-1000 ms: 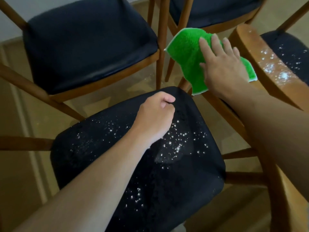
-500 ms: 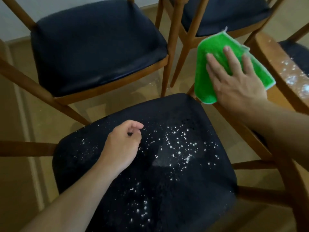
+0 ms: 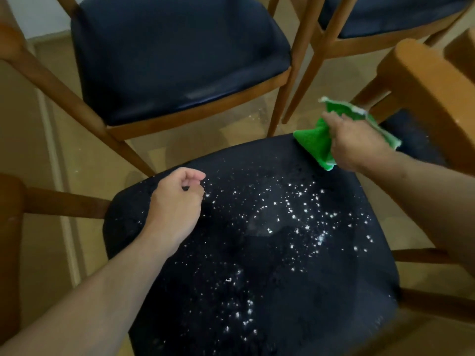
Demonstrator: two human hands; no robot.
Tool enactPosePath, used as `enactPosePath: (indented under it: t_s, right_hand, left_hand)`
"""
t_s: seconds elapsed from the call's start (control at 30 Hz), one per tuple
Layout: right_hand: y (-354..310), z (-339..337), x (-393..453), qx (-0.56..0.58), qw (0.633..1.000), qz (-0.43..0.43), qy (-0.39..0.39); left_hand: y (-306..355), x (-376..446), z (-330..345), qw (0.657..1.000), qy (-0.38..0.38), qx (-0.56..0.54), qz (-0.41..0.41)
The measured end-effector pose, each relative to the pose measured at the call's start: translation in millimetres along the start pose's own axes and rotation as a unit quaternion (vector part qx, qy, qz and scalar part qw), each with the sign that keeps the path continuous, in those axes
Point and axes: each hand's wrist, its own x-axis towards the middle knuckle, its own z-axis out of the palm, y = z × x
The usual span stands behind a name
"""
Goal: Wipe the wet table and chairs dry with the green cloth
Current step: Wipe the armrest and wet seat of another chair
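4 chairs point(image 3: 257, 240), 1 green cloth point(image 3: 316, 140), 2 hands point(image 3: 177, 204).

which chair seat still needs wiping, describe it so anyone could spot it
Start with the cluster of wooden chairs: the nearest seat, directly below the camera, is the one. The green cloth held in the right hand touches its far right corner. Unlike the seat behind, it is speckled with glinting droplets.

Right hand point(image 3: 359, 143) covering the middle of the green cloth point(image 3: 314, 142), near chair seat point(image 3: 257, 253) running off the bottom edge, far-right chair point(image 3: 385, 14) cropped.
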Motion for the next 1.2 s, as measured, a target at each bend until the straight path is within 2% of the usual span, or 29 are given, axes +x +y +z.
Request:
enactPosePath:
  t_s: [0.13,0.2,0.3,0.4,0.47,0.57,0.63,0.7,0.87,0.97,1.03,1.13,1.2]
  right_hand:
    - [-16.2,37.4,-13.2,0.146,0.989,0.024,-0.026]
    - [-16.5,47.1,-19.1,0.177,0.984,0.023,-0.023]
    - [-8.2,49.3,-20.7,0.24,0.97,0.027,-0.009]
    - [-3.0,52.9,-9.4,0.164,0.985,0.028,-0.04]
    - [-7.3,59.8,-1.5,0.126,0.989,0.043,-0.068]
    - [-19.5,76.1,5.0,0.101,0.993,0.047,-0.043]
    - [-32.5,84.1,1.4,0.106,0.993,0.05,0.003]
    - [-45.8,89.3,-4.4,0.115,0.992,0.052,0.032]
    - [-88.0,99.5,-10.7,0.107,0.992,0.051,0.043]
    - [-133.2,105.0,-13.3,0.07,0.996,-0.012,0.045]
    - [-172.4,108.9,-18.9,0.054,0.996,-0.063,0.035]
    - [-232.4,113.9,-37.0,0.068,0.986,-0.152,0.0]
    - [-268.2,117.0,-55.2,0.097,0.967,-0.234,-0.036]
  left_hand:
    - [-11.1,5.3,-9.8,0.999,-0.002,0.032,-0.025]
    - [-16.5,7.0,-18.7,0.99,-0.006,0.141,-0.014]
    - [-22.7,11.8,-39.0,0.952,-0.007,0.304,-0.03]
    - [-26.9,11.1,-61.0,0.926,-0.026,0.365,-0.089]
    - [-29.8,8.6,-67.3,0.872,-0.098,0.463,-0.128]
    - [-33.2,11.3,-68.2,0.755,-0.225,0.598,-0.149]
    - [-38.3,17.6,-67.9,0.698,-0.259,0.649,-0.154]
    - [-45.9,22.4,-66.2,0.667,-0.263,0.678,-0.161]
    - [-62.5,24.9,-57.7,0.665,-0.205,0.705,-0.142]
    - [-66.2,22.4,-57.4,0.644,-0.2,0.731,-0.106]
    - [-67.3,20.7,-58.9,0.646,-0.208,0.728,-0.096]
    - [-70.4,19.6,-58.5,0.687,-0.213,0.685,-0.114]
    - [-76.5,21.2,-60.7,0.732,-0.197,0.634,-0.153]
